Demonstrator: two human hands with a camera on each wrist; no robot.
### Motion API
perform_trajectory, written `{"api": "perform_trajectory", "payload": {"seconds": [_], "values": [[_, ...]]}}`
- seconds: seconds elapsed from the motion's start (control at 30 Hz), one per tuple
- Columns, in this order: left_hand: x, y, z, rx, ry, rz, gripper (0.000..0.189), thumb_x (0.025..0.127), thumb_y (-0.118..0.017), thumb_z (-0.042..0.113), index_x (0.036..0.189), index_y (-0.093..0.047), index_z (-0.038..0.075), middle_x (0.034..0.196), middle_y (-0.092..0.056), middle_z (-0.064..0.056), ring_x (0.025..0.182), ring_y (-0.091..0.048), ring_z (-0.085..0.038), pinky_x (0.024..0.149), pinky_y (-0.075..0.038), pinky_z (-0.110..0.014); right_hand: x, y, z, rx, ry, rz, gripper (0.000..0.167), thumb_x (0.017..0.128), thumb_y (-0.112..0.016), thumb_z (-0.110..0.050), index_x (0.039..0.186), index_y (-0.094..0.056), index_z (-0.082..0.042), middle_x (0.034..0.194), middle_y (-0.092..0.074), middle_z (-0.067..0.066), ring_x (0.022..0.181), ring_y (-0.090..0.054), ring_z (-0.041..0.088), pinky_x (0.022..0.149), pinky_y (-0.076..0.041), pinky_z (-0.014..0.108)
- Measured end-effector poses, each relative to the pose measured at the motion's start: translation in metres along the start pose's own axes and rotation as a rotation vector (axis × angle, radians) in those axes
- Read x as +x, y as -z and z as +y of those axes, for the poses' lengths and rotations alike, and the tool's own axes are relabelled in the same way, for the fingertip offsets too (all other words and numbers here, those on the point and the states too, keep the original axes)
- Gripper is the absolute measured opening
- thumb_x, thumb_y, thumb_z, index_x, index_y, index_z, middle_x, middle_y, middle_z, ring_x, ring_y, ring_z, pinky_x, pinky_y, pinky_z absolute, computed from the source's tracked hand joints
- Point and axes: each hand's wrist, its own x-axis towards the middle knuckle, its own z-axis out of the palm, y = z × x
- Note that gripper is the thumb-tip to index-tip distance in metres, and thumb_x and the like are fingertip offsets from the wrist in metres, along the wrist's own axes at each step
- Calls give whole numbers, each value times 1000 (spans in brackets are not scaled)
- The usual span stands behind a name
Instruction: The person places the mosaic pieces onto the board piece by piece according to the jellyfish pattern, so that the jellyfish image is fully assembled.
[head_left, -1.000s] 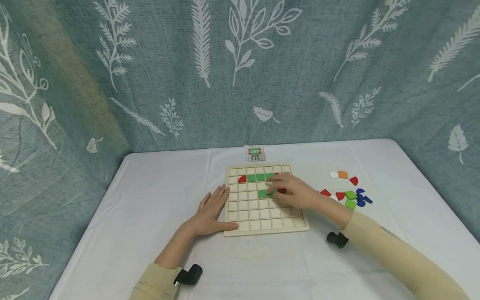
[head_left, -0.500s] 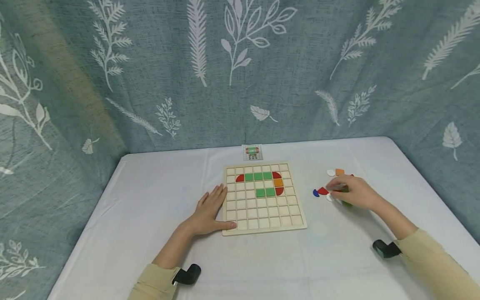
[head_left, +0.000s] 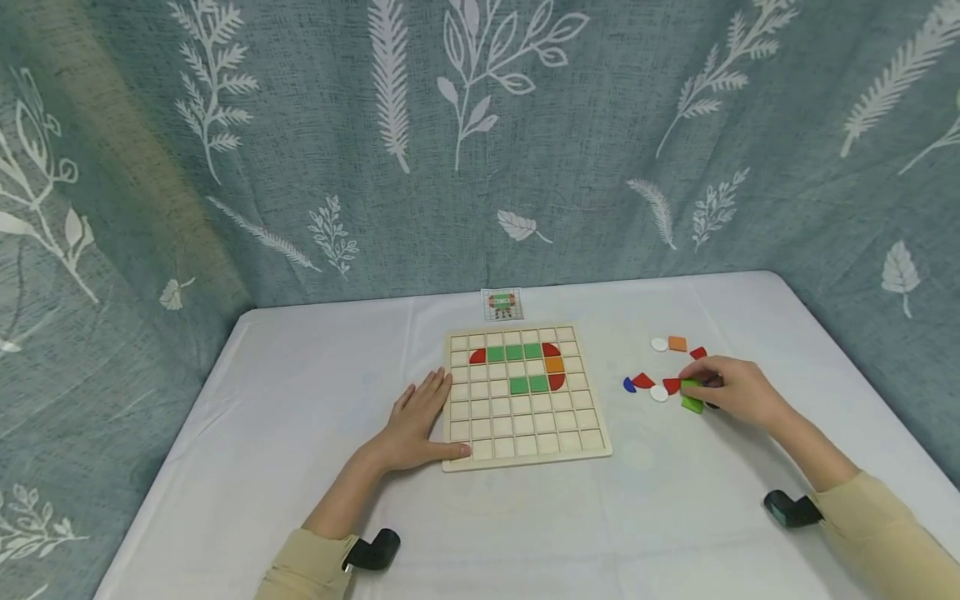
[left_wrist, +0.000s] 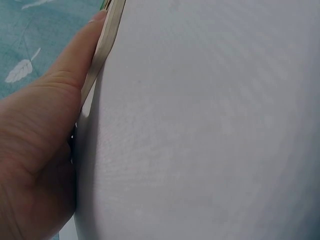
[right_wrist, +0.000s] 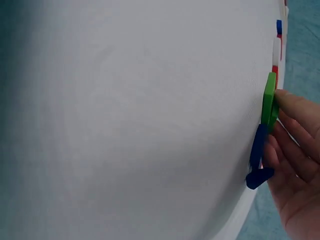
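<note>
A wooden grid board (head_left: 525, 421) lies on the table, with green square tiles (head_left: 513, 352), red quarter-round tiles (head_left: 557, 382) and an orange tile (head_left: 553, 364) in its cells. My left hand (head_left: 416, 425) rests against the board's left side, fingers straight, thumb on the lower left corner. In the left wrist view that thumb lies along the board's edge (left_wrist: 102, 50). Over the loose pieces to the right, my right hand (head_left: 738, 390) pinches a green tile (head_left: 692, 386) between thumb and fingers. Another green tile (head_left: 692, 405) lies just below. Blue pieces (right_wrist: 257, 150) are partly hidden under the hand.
A small pattern card (head_left: 502, 305) lies behind the board. Around the right hand are white discs (head_left: 658, 393), red pieces (head_left: 642, 381), a blue piece (head_left: 629, 384) and a loose orange tile (head_left: 677, 343). A patterned curtain (head_left: 420, 217) hangs behind the white-covered table.
My right hand has left the board and moved right to the loose pieces, where it now pinches a green tile. The left hand has stayed at the board's edge.
</note>
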Motion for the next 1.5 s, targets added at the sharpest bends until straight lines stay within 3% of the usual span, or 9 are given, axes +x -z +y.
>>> {"api": "perform_trajectory", "payload": {"seconds": [0.3, 0.5, 0.7, 0.83, 0.97, 1.13, 1.37, 1.5], "values": [[-2, 2, 1, -30, -14, -6, 110, 82, -73, 52, 155, -11, -2, 162, -5, -18, 149, -1, -30, 116, 2, -51, 2, 6, -2, 23, -46, -71, 29, 87, -74, -15, 111, -69, -1, 97, -66, 6, 91, -59, 24, 71, -53, 30], [-1, 1, -1, -20, -6, -12, 111, 82, -73, 52, 155, -9, -1, 162, -3, -16, 149, 1, -28, 116, 3, -50, 14, -7, -24, 125, -5, -25, 28, 86, -77, -18, 107, -68, -4, 97, -67, 5, 92, -62, 21, 77, -54, 27], [0, 2, -1, -4, -3, -9, 112, 82, -73, 54, 155, -9, -1, 162, -3, -16, 149, 1, -28, 117, 3, -49, 43, -49, -86, 260, 155, -101, 17, 83, -80, -18, 93, -67, -12, 89, -65, -3, 86, -61, 14, 78, -55, 28], [0, 2, 1, -9, 2, -8, 112, 81, -73, 55, 155, -10, -1, 162, -3, -15, 149, 1, -27, 117, 3, -49, 67, -76, -126, 242, 330, -174, 14, 82, -81, -17, 87, -68, -16, 86, -65, -8, 79, -61, 10, 73, -54, 26], [1, 1, 1, -7, 9, -12, 112, 81, -73, 55, 155, -10, 0, 162, -3, -15, 149, 1, -27, 117, 3, -49, 87, -95, -153, 181, 442, -208, 10, 84, -78, -14, 87, -69, -16, 87, -65, -7, 79, -61, 10, 70, -53, 25], [2, 0, 1, 6, 5, -24, 112, 82, -72, 55, 155, -8, 0, 162, -2, -15, 149, 1, -26, 117, 2, -49, 101, -109, -166, 112, 442, -234, 8, 85, -77, -14, 85, -70, -15, 89, -64, -7, 91, -62, 14, 80, -52, 27], [-1, 1, 2, 1, 3, -15, 111, 82, -73, 54, 155, -9, -1, 162, -3, -16, 149, 1, -28, 117, 2, -50, 103, -113, -170, 97, 470, -243, 4, 86, -76, -14, 86, -71, -14, 89, -64, -6, 91, -61, 14, 82, -51, 29], [-3, 3, 2, 1, 4, -13, 110, 83, -72, 53, 155, -9, -1, 162, -3, -16, 149, 1, -28, 117, 2, -50, 102, -111, -170, 76, 525, -264, 5, 90, -72, -15, 93, -74, -12, 103, -68, 1, 103, -60, 21, 92, -49, 37]]}}
